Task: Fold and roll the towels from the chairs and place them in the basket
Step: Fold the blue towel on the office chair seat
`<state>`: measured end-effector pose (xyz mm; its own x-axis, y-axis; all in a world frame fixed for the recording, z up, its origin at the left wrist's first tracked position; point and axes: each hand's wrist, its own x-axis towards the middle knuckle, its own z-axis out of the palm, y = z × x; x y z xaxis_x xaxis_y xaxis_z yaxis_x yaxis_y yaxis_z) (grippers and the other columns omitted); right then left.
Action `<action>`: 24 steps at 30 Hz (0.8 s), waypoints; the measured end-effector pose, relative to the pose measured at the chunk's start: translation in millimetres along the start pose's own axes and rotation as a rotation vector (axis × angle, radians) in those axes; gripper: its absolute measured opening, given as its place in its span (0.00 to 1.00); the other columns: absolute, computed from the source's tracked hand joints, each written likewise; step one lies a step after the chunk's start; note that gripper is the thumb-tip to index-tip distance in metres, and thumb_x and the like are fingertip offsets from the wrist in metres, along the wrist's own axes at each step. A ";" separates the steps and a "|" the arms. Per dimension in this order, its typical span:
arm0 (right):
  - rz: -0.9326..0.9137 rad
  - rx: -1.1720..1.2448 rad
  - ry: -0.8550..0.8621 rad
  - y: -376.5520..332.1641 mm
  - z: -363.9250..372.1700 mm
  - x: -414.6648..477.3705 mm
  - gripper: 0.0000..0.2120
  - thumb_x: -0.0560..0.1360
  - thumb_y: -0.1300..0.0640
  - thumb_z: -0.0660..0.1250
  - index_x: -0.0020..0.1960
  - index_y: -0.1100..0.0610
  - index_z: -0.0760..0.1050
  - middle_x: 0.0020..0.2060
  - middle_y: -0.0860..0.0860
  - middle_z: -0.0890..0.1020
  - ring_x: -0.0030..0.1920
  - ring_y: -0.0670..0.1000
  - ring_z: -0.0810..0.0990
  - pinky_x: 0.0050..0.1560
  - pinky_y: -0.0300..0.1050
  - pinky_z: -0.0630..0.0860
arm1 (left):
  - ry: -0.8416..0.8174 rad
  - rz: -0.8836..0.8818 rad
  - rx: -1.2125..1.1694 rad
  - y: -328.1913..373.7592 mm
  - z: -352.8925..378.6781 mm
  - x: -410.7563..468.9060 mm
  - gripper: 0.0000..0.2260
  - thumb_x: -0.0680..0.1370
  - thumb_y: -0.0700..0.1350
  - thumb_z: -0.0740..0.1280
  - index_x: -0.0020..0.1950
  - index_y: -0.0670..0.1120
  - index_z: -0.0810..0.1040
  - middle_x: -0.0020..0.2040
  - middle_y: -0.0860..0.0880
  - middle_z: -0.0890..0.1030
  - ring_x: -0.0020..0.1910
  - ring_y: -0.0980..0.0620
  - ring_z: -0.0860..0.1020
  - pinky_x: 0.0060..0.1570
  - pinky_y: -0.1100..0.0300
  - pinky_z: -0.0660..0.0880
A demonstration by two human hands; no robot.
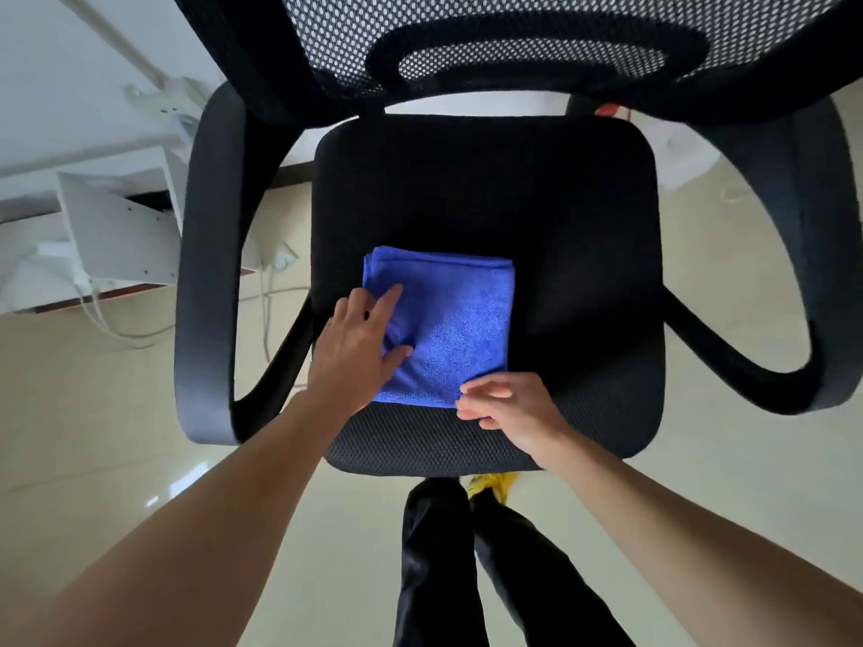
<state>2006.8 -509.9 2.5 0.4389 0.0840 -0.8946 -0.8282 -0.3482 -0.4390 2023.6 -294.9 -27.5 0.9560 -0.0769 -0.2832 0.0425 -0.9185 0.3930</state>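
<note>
Blue towel (455,319) folded on chair seat (583,226); left hand (357,352) flat, open on it, right hand (509,406) loosely open at near corner (rolling, basket still pending).

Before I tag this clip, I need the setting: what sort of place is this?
Probably an office: a black mesh desk chair, a white desk with cables and a glossy tiled floor.

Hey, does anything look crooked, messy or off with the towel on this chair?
Nothing stands out. The blue towel lies folded in a neat square, flat on the chair seat. The left hand rests flat on its left side, and the right hand is at its near right corner. No basket is in view.
</note>
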 end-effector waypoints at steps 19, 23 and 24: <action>-0.111 -0.234 0.363 -26.8 -75.6 22.0 0.10 0.66 0.56 0.77 0.35 0.57 0.75 0.27 0.49 0.73 0.30 0.48 0.71 0.27 0.38 0.65 | -0.174 -0.864 -0.743 63.7 17.0 -41.7 0.23 0.65 0.48 0.76 0.55 0.50 0.70 0.41 0.47 0.81 0.43 0.43 0.80 0.46 0.52 0.78; -0.125 -0.287 0.404 -25.6 -117.6 14.7 0.09 0.68 0.57 0.75 0.39 0.56 0.75 0.32 0.47 0.75 0.34 0.46 0.73 0.32 0.37 0.66 | 0.078 -0.491 -0.480 83.3 -0.6 -23.0 0.09 0.73 0.40 0.69 0.53 0.46 0.77 0.42 0.48 0.80 0.41 0.47 0.78 0.42 0.55 0.74; -0.133 -0.302 0.408 -26.7 -119.9 16.9 0.10 0.68 0.56 0.76 0.43 0.56 0.76 0.34 0.46 0.76 0.36 0.45 0.74 0.34 0.36 0.68 | 0.106 -0.361 -0.454 86.4 -6.2 -13.3 0.08 0.73 0.39 0.67 0.52 0.46 0.79 0.44 0.48 0.81 0.41 0.47 0.79 0.42 0.53 0.76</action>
<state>2078.0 -611.1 9.1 0.6832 -0.2034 -0.7014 -0.6450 -0.6183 -0.4490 2016.4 -370.9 15.6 0.8807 0.2705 -0.3888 0.4684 -0.6199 0.6296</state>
